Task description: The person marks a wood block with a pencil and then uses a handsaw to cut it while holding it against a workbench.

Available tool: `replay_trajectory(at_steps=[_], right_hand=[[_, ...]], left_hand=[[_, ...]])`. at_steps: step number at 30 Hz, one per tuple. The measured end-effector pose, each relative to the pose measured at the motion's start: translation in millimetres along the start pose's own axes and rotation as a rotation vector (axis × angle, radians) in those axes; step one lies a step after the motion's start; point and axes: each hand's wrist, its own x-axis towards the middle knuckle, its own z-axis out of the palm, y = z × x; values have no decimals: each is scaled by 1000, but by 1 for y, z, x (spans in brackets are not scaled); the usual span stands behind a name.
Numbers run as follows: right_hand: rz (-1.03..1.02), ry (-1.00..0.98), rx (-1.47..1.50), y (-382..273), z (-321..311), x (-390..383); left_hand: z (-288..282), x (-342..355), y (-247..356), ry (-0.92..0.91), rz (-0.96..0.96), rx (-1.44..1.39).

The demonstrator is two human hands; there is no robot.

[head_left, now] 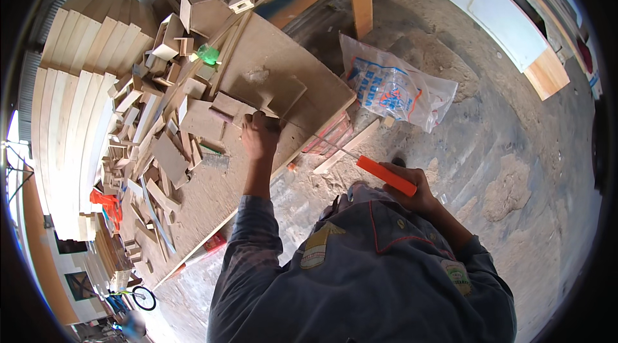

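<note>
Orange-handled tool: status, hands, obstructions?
Right hand grips orange-handled tool, shaft toward left hand. Left hand over bench, hold unclear. Wood scraps crowd bench's left side.

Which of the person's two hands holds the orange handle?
The right hand, out beyond the workbench; the left hand is over it, away from the handle.

At the left, pale boards rise in tall stacks beside a jumble of wood offcuts. Small open wooden boxes lie at the heap's far end, with a crumpled green plastic item just beside them. A bright orange-red bundle rests by the stacks; nearer, at the left, stands a bicycle. On the right, a clear plastic bag with blue and red print lies on the dusty grey floor. A white panel stretches along the far right.
</note>
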Motion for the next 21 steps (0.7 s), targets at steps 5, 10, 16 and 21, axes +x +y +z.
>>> replay_trajectory(at_steps=[5,10,16,21], right_hand=[[59,0,97,5,4,-1],[22,3,112,13,4,-1],[-41,42,49,22,14,13],[66,-21,73,8,52,43]], left_hand=[[7,-7,-3,74,90,-7],[10,-1,-15,-134,20,-49],[3,15,-22,-328,32,-97],[1,10,-11,-330,-43,-29]])
